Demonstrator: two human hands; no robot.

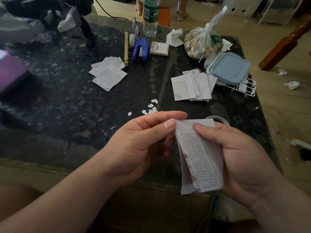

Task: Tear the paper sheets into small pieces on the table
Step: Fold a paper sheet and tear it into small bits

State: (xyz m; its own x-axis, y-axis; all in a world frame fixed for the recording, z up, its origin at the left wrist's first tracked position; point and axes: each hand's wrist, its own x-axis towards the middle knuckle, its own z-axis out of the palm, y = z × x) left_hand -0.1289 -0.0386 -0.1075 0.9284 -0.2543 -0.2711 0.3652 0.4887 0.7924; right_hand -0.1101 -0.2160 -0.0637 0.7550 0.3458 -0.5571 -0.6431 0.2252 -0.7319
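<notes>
- Left hand and right hand: bare, with short-cut nails.
- Left forearm and right forearm: bare to the frame edge.
- Lower left: possibly a bare knee, too dim to be sure.

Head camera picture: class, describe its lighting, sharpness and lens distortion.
Head view: dim, brightest on the pale wooden floor; the printed white paper strip held by left hand and right hand is fairly sharp; the dark clutter top left is smeared; the black speckled table shows wide-angle splayed edges.
</notes>
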